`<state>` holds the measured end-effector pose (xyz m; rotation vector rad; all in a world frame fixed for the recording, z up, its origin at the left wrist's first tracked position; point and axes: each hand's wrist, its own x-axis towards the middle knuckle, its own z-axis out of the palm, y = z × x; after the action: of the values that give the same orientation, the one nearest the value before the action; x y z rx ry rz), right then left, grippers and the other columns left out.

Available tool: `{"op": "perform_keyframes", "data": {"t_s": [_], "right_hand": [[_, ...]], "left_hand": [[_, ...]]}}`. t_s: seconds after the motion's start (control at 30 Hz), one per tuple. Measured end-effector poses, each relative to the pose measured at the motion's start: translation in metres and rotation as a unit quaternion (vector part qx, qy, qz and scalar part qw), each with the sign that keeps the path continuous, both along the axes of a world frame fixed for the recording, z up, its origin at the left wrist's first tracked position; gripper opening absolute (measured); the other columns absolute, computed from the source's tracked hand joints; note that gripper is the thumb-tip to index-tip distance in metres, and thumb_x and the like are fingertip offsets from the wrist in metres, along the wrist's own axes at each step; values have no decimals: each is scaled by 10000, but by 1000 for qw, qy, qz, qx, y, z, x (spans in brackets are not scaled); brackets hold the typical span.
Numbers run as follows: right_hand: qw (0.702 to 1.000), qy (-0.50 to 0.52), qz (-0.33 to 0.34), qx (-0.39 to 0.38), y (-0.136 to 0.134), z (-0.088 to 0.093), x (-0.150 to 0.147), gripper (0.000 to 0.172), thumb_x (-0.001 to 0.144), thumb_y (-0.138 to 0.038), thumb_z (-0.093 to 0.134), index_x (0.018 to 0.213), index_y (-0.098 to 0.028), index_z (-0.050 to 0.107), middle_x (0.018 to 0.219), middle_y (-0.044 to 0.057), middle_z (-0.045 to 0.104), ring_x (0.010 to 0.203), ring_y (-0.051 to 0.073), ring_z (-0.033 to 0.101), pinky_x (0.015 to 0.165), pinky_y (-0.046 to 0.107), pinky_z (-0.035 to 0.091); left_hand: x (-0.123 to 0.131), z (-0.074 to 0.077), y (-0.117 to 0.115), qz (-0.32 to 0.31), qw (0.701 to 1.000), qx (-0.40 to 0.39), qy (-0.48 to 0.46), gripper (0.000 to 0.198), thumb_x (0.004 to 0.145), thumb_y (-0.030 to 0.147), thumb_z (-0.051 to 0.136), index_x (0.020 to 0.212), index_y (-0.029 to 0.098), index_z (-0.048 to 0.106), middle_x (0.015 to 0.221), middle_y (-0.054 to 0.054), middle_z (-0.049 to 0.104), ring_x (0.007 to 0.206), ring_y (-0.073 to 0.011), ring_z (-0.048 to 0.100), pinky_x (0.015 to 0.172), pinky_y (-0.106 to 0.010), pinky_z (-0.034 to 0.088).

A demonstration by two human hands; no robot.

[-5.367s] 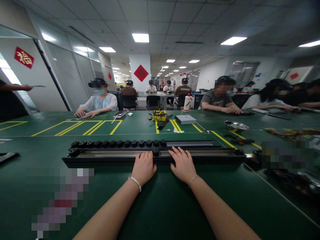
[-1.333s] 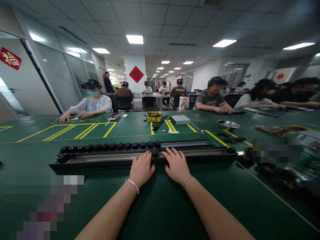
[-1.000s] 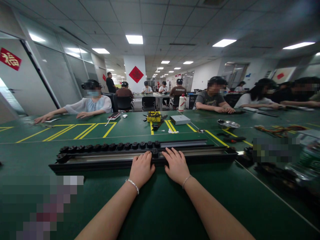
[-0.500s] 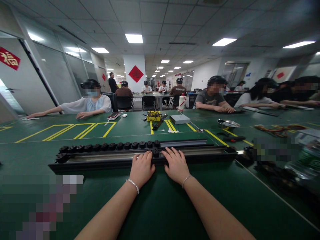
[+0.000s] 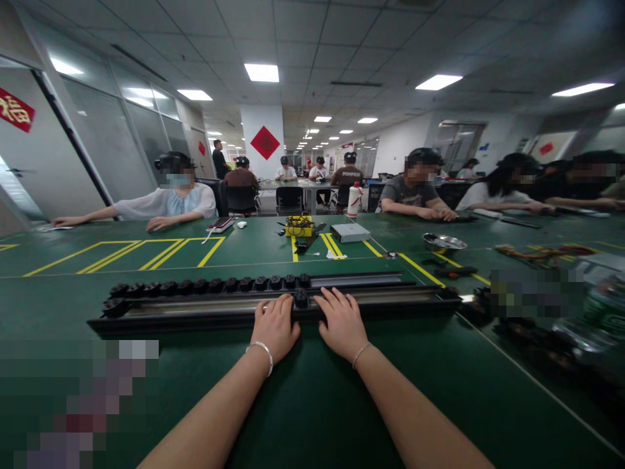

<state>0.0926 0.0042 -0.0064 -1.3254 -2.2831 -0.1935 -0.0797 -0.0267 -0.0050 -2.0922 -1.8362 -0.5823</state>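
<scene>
A long black channel-shaped rail [image 5: 195,319] lies crosswise on the green table in front of me. My left hand [image 5: 276,326] rests on its near edge with the fingers stretched over the trough. To the right, my right hand [image 5: 342,323] lies on the same rail, fingers spread. Between both hands sits a small black round-topped part [image 5: 301,298] in the trough. A similar black part [image 5: 115,307] is at the left end. Behind stands a second rail [image 5: 361,279] with a row of several black knob-like parts [image 5: 215,285] along its left portion.
Farther back are a yellow box with black cables [image 5: 299,226], a grey box [image 5: 350,232] and a metal bowl [image 5: 443,241]. Dark parts [image 5: 541,345] and a plastic bottle [image 5: 608,306] lie at right. Co-workers sit across the table, one at left [image 5: 183,198], another at right [image 5: 413,185].
The view has shifted very slightly, so the rails appear a little farther left. Both hands stay in the same places on the rail.
</scene>
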Motion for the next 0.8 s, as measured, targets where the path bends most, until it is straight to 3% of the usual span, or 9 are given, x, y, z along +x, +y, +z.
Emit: {"op": "perform_keyframes", "data": {"t_s": [0.1, 0.3, 0.47, 0.63, 0.8], "right_hand": [[1000, 8, 0, 4, 0, -1, 0, 522, 742, -237, 488, 1261, -270, 458, 1386, 10, 399, 1274, 239, 288, 1047, 444, 143], [1000, 16, 0, 9, 1, -1, 0, 523, 740, -228, 482, 1260, -272, 454, 1378, 5, 409, 1273, 225, 293, 1052, 430, 138], [1000, 20, 5, 3, -1, 1, 0, 529, 731, -241, 479, 1259, -265, 455, 1368, 11, 421, 1273, 217, 298, 1063, 424, 123], [998, 33, -42, 24, -3, 4, -3, 569, 726, -342, 502, 1281, -233, 444, 1399, 40, 374, 1333, 267, 160, 1074, 492, -2], [999, 15, -31, -2, 0, 1, -3, 579, 731, -326, 482, 1294, -202, 436, 1388, 43, 395, 1313, 251, 219, 1081, 464, 8]], "left_hand": [[0, 0, 0, 10, 1000, 5, 9, 538, 745, 317, 467, 1264, 178, 435, 1375, -64, 432, 1177, -230, 436, 987, -407, 290], [-2, -2, 2, 9, 999, -8, 32, 576, 757, 328, 438, 1315, 193, 391, 1419, -35, 377, 1310, -215, 284, 1054, -404, 215], [-4, -4, 3, -4, 1000, -4, 27, 543, 760, 311, 425, 1291, 200, 421, 1405, -17, 400, 1306, -201, 298, 1061, -413, 205], [-3, -1, 3, -5, 1000, -4, 20, 526, 757, 307, 427, 1277, 226, 435, 1380, -10, 437, 1280, -203, 344, 1006, -397, 288], [1, 1, 2, -2, 1000, -1, 20, 525, 756, 312, 424, 1272, 219, 434, 1380, -12, 437, 1274, -209, 352, 964, -416, 328]]}}
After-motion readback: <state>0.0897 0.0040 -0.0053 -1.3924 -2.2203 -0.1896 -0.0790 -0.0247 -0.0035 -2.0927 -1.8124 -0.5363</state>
